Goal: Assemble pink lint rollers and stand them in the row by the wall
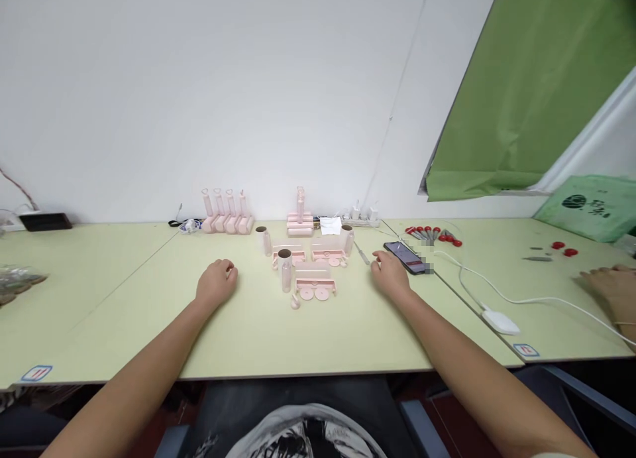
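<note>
My left hand [217, 282] rests on the table, its fingers loosely curled with nothing in them. To the right, my right hand [391, 274] also lies curled and holds nothing, its fingers close to a phone [406, 256] and a grey-handled tool [362, 253]. Between my hands are pink plastic parts: an open half-round housing [316, 284], two flat discs [322, 294] and a small hooked piece [295, 302]. Beside them stand a white tube with a brown inside [285, 259] and a pale pink cylinder [287, 279]. Two similar sets lie behind, with a clear curved cover [325, 244].
Several joined pink units with upright handles [226, 221] stand by the wall, another pink stack [300, 223] at centre back. A power strip [362, 221], red-ended tools [427, 232] and a white cable with an adapter [500, 322] lie right. Another person's hand [613, 289] is far right.
</note>
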{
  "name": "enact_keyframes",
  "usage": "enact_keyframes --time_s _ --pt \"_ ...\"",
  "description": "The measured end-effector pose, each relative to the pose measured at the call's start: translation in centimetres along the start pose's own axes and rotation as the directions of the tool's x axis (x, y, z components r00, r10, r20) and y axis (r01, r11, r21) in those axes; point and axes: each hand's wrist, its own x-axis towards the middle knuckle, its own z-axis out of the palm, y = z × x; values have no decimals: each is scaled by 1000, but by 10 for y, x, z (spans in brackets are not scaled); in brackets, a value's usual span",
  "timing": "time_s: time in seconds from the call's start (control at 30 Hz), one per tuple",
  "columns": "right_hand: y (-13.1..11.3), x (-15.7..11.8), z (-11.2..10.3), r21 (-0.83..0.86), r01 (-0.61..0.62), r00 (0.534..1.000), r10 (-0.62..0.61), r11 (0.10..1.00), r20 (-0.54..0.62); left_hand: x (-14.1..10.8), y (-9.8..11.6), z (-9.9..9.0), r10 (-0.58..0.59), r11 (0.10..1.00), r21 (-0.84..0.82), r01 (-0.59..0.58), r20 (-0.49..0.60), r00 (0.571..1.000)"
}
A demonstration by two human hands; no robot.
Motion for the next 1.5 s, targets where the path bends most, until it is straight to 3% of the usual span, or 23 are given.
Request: enact_keyframes --time_s 0.17,0.47,0.6,0.8,0.93,1.5 --pt "20 -7 9 -122 -43 994 55 992 97 -1 -11 7 -41 995 93 38 26 999" --pt "20 1 19 -244 -58 982 100 968 163 11 -11 16 -121 984 141 108 89 989" --pt "17 2 17 -257 -34 984 77 966 160 16 -11 18 -125 984 140 111 100 987" --pt "11 5 15 -232 102 981 -59 967 185 20 -12 19 -147 982 133 134 92 985" --pt "8 11 16 -242 114 971 -57 963 231 20 -13 20 -145 983 126 133 88 986" --pt "5 38 36 -300 -59 979 114 952 170 28 -12 20 -183 977 134 167 115 976"
